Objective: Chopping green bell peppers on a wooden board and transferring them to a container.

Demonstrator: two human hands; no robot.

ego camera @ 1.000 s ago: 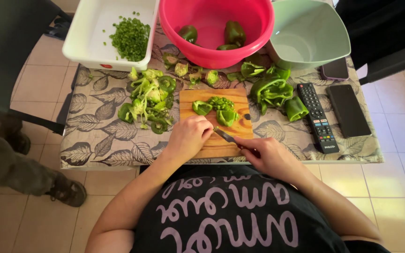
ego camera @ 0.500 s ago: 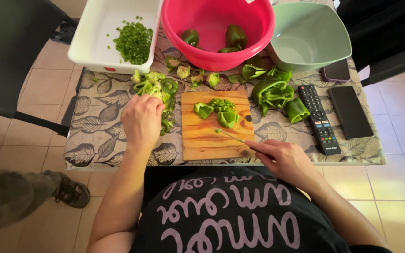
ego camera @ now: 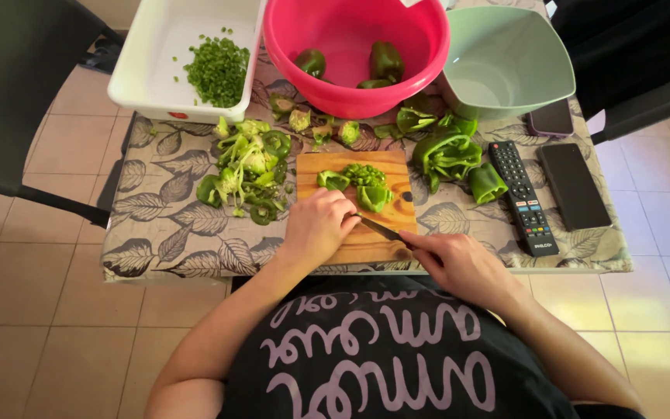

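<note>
Right hand [ego camera: 459,264] closed around the knife [ego camera: 381,230] handle, blade angled up-left toward the pepper pieces [ego camera: 358,185]. Left hand [ego camera: 318,225] curled, fingertips pinning those pieces on the wooden cutting board [ego camera: 354,240]. Looks mid-dice; next cut needs fingertips tucked clear of the blade.

Beyond the left hand: scrap pile of cores and stems [ego camera: 246,172]. Further out: white tray [ego camera: 145,74] with finely diced pepper [ego camera: 217,70], pink bowl [ego camera: 354,85] with whole green peppers [ego camera: 385,60], grey-green bowl [ego camera: 505,66] looks empty.
</note>
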